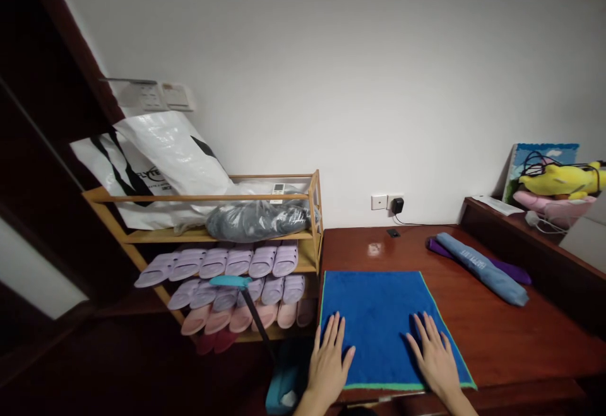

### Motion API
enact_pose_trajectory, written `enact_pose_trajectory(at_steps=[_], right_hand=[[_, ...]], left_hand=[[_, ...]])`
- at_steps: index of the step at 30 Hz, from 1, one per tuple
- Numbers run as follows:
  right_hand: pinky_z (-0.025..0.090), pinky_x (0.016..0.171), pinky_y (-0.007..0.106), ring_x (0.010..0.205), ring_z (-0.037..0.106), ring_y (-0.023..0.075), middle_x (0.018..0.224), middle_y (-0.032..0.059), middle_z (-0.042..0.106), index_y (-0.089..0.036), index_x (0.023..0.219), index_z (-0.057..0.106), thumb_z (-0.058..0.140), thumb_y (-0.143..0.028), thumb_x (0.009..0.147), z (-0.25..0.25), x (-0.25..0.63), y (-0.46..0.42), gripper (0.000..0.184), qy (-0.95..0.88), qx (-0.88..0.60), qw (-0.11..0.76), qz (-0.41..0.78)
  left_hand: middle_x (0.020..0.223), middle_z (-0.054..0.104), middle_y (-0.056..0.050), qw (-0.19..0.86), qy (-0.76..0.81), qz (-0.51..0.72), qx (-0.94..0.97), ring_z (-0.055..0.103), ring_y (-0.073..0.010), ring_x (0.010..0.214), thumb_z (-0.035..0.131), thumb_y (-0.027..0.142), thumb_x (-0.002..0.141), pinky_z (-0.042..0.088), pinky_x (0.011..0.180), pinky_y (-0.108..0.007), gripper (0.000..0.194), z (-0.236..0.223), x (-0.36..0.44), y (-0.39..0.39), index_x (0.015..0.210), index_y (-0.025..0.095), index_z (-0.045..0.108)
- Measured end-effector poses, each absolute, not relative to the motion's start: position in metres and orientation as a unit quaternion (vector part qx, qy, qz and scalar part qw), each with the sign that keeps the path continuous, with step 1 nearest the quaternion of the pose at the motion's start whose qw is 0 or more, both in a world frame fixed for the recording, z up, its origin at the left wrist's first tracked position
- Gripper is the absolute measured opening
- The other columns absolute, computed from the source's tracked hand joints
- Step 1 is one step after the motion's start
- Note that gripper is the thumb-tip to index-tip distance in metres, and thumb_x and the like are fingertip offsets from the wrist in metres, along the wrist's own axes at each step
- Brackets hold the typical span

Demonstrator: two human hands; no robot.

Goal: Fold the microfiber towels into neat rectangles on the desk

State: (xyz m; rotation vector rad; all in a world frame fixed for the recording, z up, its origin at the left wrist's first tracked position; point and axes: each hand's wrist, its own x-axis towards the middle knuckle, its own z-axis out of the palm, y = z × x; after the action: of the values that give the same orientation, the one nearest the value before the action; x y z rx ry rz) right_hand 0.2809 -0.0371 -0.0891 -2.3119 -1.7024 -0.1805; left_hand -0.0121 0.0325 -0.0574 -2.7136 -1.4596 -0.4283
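A blue towel (379, 305) with a green edge lies spread flat on the dark red wooden table (502, 334). My left hand (329, 359) rests flat on the towel's near left edge, fingers stretched out and slightly apart. My right hand (433, 356) lies flat on the towel's near right part, fingers also spread. Neither hand holds anything.
A folded blue umbrella (483, 267) and a purple one (514, 271) lie at the table's back right. A wooden shoe rack (312, 214) with several slippers (227, 264) and bags stands to the left. A wall socket with plug (396, 204) and a plush toy (558, 179) sit behind.
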Motion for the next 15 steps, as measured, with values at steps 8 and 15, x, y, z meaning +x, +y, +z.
enact_pose_trajectory(at_steps=[8,15], right_hand=[[0.019,0.111,0.049,0.140,0.013,0.0235,0.152,0.0045,0.022,-0.026,0.143,0.027,0.025,-0.067,0.084,-0.096,0.290,-0.036,0.072,-0.588,-0.799,0.118,-0.042],[0.020,0.110,0.048,0.140,0.015,0.0237,0.152,0.0068,0.021,-0.023,0.142,0.030,0.022,-0.066,0.086,-0.075,0.274,-0.023,0.071,-0.591,-0.792,0.140,-0.053]], left_hand=[[0.152,0.022,-0.003,0.006,-0.473,-0.118,-0.873,0.021,-0.0239,0.139,0.027,0.051,0.094,0.023,0.111,-0.047,0.061,-0.067,-0.019,0.036,0.147,0.026,0.010],[0.152,0.019,-0.006,0.003,-0.482,-0.130,-0.866,0.018,-0.0258,0.139,0.027,0.047,0.095,0.018,0.112,-0.052,0.059,-0.043,-0.004,0.041,0.147,0.022,0.014]])
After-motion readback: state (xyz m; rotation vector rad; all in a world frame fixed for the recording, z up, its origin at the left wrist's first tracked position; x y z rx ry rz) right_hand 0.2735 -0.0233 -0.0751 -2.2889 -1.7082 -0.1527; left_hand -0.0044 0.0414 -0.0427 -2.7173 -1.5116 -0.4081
